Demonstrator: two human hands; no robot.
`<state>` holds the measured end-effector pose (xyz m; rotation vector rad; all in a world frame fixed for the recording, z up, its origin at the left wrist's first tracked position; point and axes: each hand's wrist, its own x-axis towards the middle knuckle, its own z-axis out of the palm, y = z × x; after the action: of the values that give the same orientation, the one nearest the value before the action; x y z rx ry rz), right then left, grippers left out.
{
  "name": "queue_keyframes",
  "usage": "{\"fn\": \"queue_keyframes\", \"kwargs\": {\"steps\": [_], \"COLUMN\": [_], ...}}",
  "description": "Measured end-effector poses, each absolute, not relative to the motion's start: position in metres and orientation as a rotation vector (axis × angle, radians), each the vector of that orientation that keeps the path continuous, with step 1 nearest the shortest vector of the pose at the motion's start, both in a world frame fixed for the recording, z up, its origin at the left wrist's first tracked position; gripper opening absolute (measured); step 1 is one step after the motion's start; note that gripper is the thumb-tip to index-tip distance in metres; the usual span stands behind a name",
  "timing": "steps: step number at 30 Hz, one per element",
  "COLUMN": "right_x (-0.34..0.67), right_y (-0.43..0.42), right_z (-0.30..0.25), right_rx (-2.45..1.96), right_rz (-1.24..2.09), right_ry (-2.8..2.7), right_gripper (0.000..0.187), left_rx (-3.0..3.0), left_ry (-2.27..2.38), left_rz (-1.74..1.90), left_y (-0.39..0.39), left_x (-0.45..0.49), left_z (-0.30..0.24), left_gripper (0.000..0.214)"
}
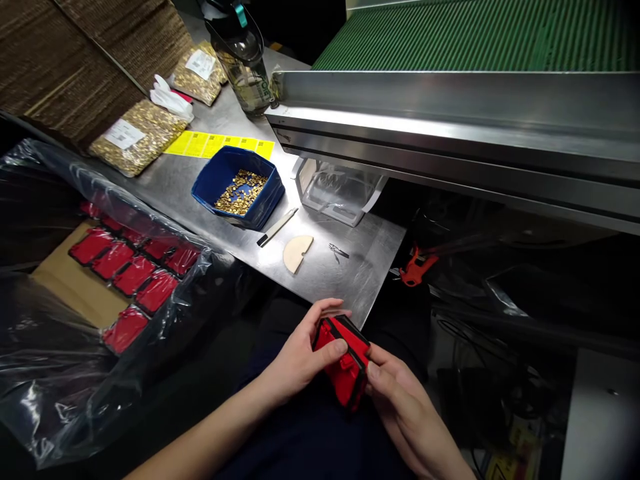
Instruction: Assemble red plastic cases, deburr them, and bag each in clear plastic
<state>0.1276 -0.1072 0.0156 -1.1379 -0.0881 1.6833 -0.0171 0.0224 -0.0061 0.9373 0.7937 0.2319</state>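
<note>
Between my two hands is a red and black plastic part [345, 373], held tilted over my lap just off the table's front corner. My left hand [305, 353] grips it from the left, thumb lying across its face. From the right, my right hand [400, 393] pinches its edge between thumb and fingers. On the metal table [330, 283] beyond lie small metal nippers or tweezers [339, 251], a cream half-round disc [297, 254] with a notch, and a white pen-like tool [277, 227] with a dark end. The underside of the part is hidden.
A blue bin [273, 193] holds small brass pieces [243, 192]. Beside it stand a clear plastic tray [340, 193] and a bottle [245, 73]. Bags of brass pieces [145, 137] lie farther back. A plastic-lined box at left holds several red parts [133, 275]. A green conveyor [480, 37] overhangs the right.
</note>
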Motion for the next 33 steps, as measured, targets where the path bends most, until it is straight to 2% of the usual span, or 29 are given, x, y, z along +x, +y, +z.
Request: {"fn": "queue_keyframes", "kwargs": {"steps": [7,12,17,21,28,33], "right_x": [0.134,0.137,0.143,0.144,0.128,0.105], "right_y": [-0.107,-0.102,-0.100,-0.103,-0.092,-0.061], "right_z": [0.011,0.007,0.001,-0.004,-0.021,-0.017], "right_rx": [-0.998,-0.974,-1.204,-1.244,-1.182,-0.917], "right_rz": [1.738,1.771,1.692,1.678,1.423,1.607], "right_ry": [0.056,-0.067,-0.255,-0.236,0.158,0.220], "right_gripper": [0.040,0.056,0.040,0.040,0.025,0.026], "left_rx": [0.980,0.801,0.731,0.688,0.432,0.400], "left_ry": [0.888,0.969,1.074,1.053,0.785,0.745], "left_rz": [0.187,0.175,0.201,0.233,0.431,0.603], "left_y": [0.020,0.016,0.020,0.025,0.017,0.018], "left_x": [-0.017,-0.014,-0.019,-0.021,-0.019,-0.021], "left_z": [-0.004,-0.006,-0.006,-0.003,-0.016,-0.034], "left_gripper": [0.044,0.048,0.047,0.044,0.056,0.075]}}
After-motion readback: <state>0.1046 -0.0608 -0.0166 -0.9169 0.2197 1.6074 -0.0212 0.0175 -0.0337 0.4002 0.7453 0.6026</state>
